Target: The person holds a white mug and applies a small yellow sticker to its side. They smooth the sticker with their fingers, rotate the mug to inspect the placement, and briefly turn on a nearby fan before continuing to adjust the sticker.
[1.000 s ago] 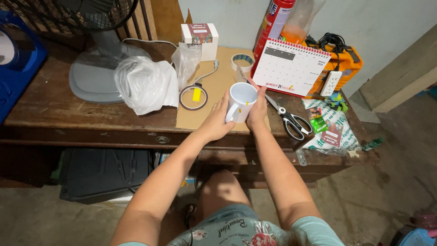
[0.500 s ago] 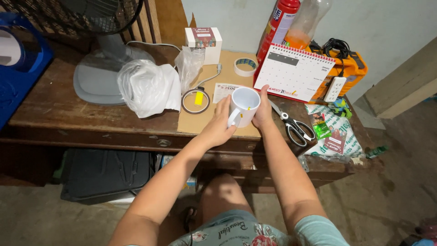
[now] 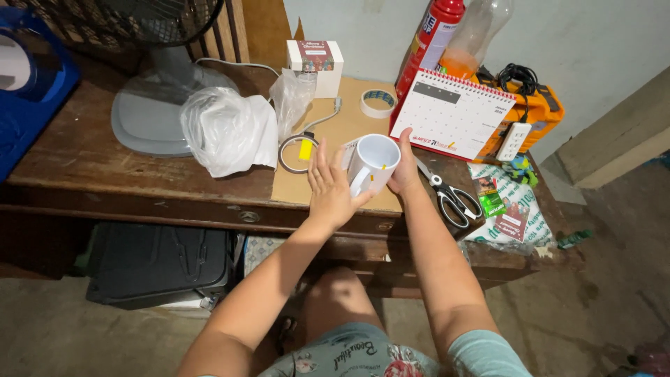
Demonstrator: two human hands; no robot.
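Note:
A white mug (image 3: 373, 162) with small yellow tape bits on it is tilted above the brown cardboard sheet (image 3: 335, 126) on the wooden desk. My right hand (image 3: 407, 167) grips the mug's right side. My left hand (image 3: 329, 187) is next to the mug's handle with its fingers spread, its thumb near the handle. A small printed paper slip peeks out behind the mug.
A tape ring with a yellow tab (image 3: 296, 151) and a crumpled plastic bag (image 3: 227, 129) lie left of the mug. Scissors (image 3: 447, 194), a desk calendar (image 3: 452, 113), a tape roll (image 3: 379, 102), a small white box (image 3: 317, 61) and a fan base (image 3: 150, 115) stand around.
My left hand has come off the mug and opened, fingers lifting upward. The mug stays in my right hand, tilted slightly more.

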